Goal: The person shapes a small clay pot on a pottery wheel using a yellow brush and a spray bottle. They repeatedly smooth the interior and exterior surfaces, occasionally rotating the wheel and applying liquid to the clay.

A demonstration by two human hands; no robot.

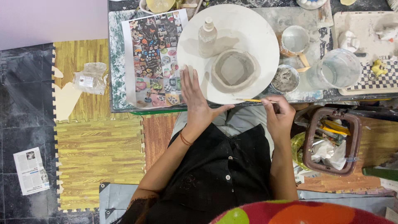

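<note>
Left hand (pixel 198 101) flat, fingers spread, on round board's (pixel 265 37) rim; right hand (pixel 277 113) pinches what looks like a thin yellow tool (pixel 253 100); clay pot (pixel 233 69) sits just beyond both.

Clear labelled packet (pixel 90 77) on floor mat (pixel 78 58)

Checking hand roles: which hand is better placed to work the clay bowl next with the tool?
Right, probably. The right hand already holds the thin stick tool at the round board's near edge, beside the clay bowl. The left hand lies flat on the board.
</note>
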